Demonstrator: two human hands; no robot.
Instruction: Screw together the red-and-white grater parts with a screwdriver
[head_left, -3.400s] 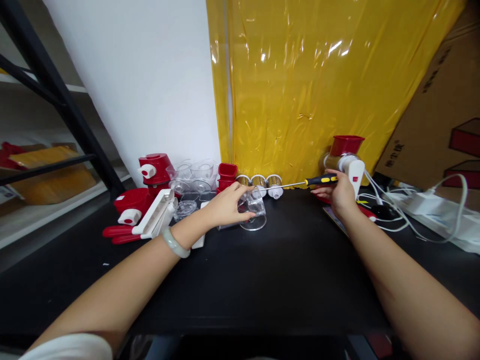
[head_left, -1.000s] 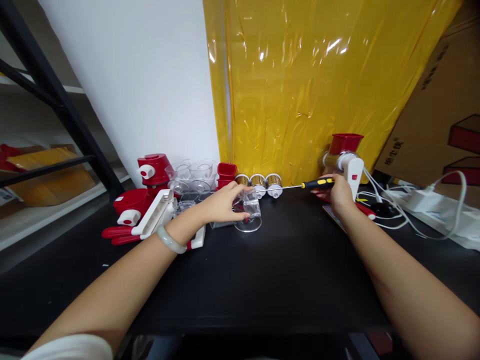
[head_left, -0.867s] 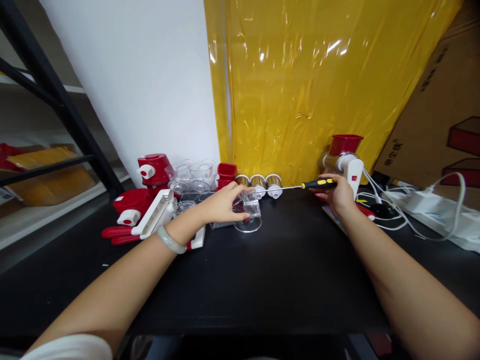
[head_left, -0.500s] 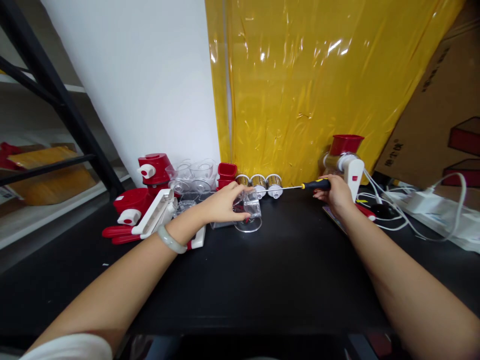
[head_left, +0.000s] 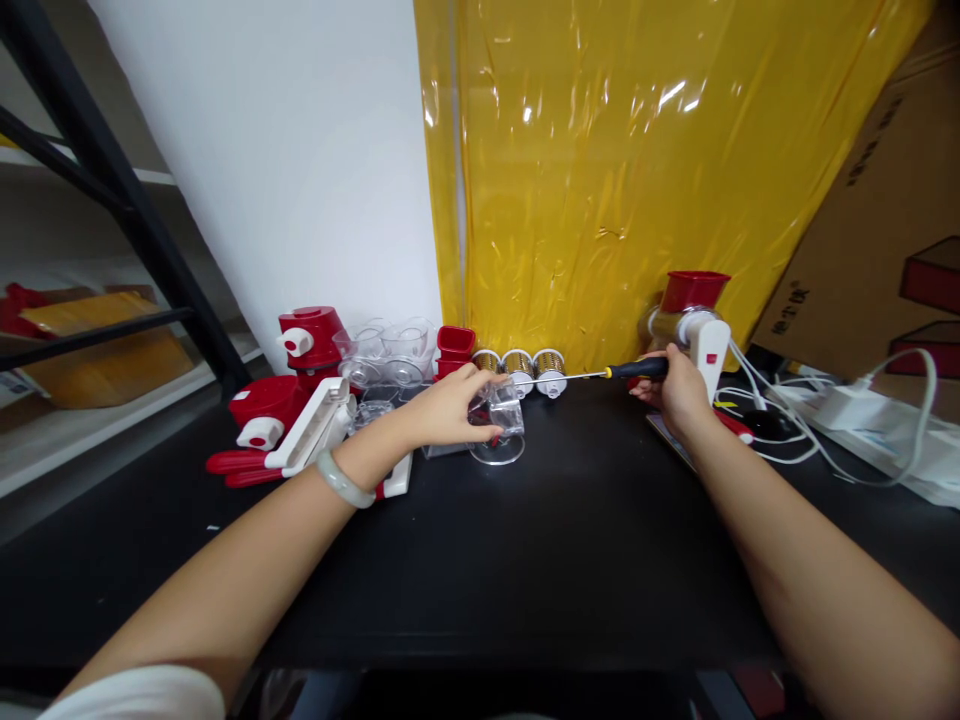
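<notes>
My left hand (head_left: 456, 405) grips a clear plastic part (head_left: 504, 412) with a round rim, resting low on the black table. In my right hand (head_left: 681, 388) is a screwdriver (head_left: 634, 369) with a black and yellow handle, held level. Its long shaft points left, and the tip meets or overlaps the clear part's upper right side; exact contact cannot be made out. Behind the shaft lie three metal grater drums (head_left: 550, 370) with white ends. A red hopper piece (head_left: 454, 345) sits just behind my left hand.
Red bases with white knobs (head_left: 262, 415), white and red handles (head_left: 311, 428) and clear plastic parts (head_left: 386, 345) crowd the left. At right stand a drum grater (head_left: 694, 300), white cables and a power strip (head_left: 892, 425). A yellow sheet (head_left: 600, 180) hangs behind the black table (head_left: 525, 570).
Very little differs. My right hand and the screwdriver handle sit slightly further right, while my left hand still holds the clear part in place.
</notes>
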